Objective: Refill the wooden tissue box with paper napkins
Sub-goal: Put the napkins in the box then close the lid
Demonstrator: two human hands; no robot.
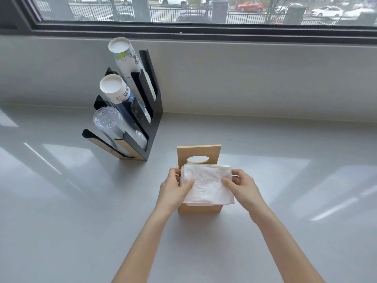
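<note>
Wooden tissue box [199,209] stands on the grey counter [265,231], its lid [199,154] with an oval slot raised upright at the far side. Stack of white paper napkins [208,184] sits over the box opening, clamped between left hand [175,189] and right hand [243,187], thumbs pressing on top. Black cup dispenser [142,111], holding paper and clear cups, stands beyond the box to its left.

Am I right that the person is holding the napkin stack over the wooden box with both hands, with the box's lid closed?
Not quite: the lid stands open, upright behind the napkin stack. The head view shows the left hand and the right hand holding the stack over the wooden box.
</note>
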